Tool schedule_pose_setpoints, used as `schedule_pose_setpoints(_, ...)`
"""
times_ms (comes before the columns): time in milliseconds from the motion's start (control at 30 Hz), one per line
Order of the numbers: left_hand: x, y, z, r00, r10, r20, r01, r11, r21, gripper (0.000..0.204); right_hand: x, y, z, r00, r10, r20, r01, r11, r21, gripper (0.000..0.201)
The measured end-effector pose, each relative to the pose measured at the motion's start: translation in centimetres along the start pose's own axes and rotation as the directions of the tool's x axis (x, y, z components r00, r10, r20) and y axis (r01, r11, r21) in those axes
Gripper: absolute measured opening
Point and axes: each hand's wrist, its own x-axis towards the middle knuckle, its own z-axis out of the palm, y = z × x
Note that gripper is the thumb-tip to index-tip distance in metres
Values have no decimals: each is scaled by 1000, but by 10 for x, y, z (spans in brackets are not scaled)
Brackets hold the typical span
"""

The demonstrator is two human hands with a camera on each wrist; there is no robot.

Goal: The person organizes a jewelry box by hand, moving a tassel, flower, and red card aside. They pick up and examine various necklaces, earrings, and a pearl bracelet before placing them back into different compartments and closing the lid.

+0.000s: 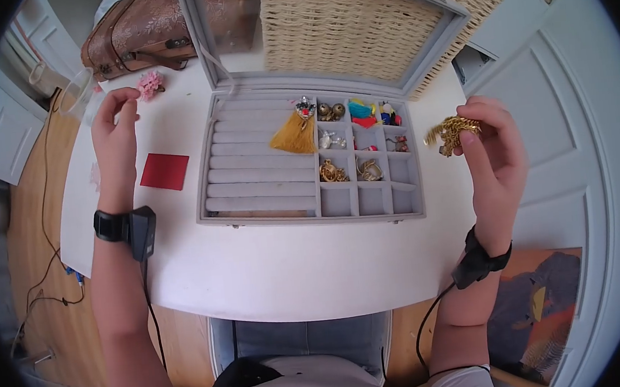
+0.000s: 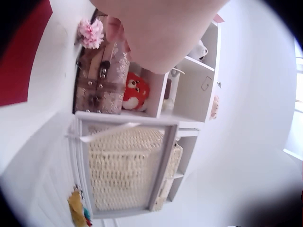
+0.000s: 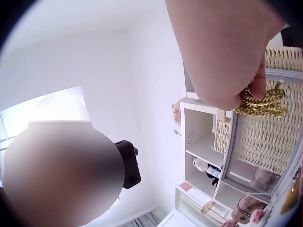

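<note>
Bunched gold chain jewelry is pinched between the thumb and fingers of my right hand, raised to the right of the jewelry box. In the right wrist view the gold chain hangs from the fingertips. My left hand is held over the table's left side, its fingers loosely bent and nothing seen in them. Near its fingertips lies a pink flower. The grey box stands with its glazed lid up; a gold tassel piece lies across its ring rolls, and several compartments hold earrings and other small jewelry.
A red square lies flat left of the box. A clear plastic cup is beyond the left hand. Behind stand a brown embossed case and a woven basket. The white table's front edge curves before the person.
</note>
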Motion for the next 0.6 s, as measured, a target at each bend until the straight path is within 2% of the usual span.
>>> schedule_pose_setpoints(33,6,-13,-3,1000,0,-2,0,1000,3,19,1,1,-2,999,-20,38,22,999,-32,27)
schedule_pose_setpoints(100,12,-34,-3,973,215,-85,-172,918,357,28,2,1,-2,996,-39,75,44,997,-65,27)
schedule_pose_setpoints(133,12,-40,-1,973,215,-85,-172,918,358,28,3,0,0,995,-30,94,39,994,-99,26)
schedule_pose_setpoints(200,11,-48,2,991,104,-81,-51,868,494,42,4,2,1,993,-19,115,34,991,-130,25)
schedule_pose_setpoints(233,12,-54,0,996,72,-50,-38,869,493,50,6,5,0,989,-54,139,83,974,-211,25)
schedule_pose_setpoints(267,11,-56,0,996,71,-49,-37,868,495,50,6,7,1,983,-86,164,131,948,-291,24)
schedule_pose_setpoints(333,11,-59,3,991,115,-62,-61,824,563,53,8,6,5,985,-100,143,144,930,-337,24)
schedule_pose_setpoints(400,9,-53,5,990,138,-33,-97,829,551,58,7,5,4,987,-108,120,147,910,-387,23)
schedule_pose_setpoints(467,11,-43,7,986,165,-11,-133,831,540,63,8,4,1,978,-31,205,118,897,-426,22)
schedule_pose_setpoints(500,13,-37,8,980,195,32,-184,843,505,68,7,2,0,979,-31,202,116,897,-426,22)
schedule_pose_setpoints(533,15,-35,10,972,225,72,-232,853,467,73,7,-1,0,948,116,297,36,887,-461,24)
schedule_pose_setpoints(567,19,-38,10,972,224,74,-232,854,465,73,5,-3,0,887,262,381,-39,863,-503,27)
schedule_pose_setpoints(600,24,-44,11,947,308,90,-305,777,550,73,1,0,0,886,266,381,-42,862,-504,27)
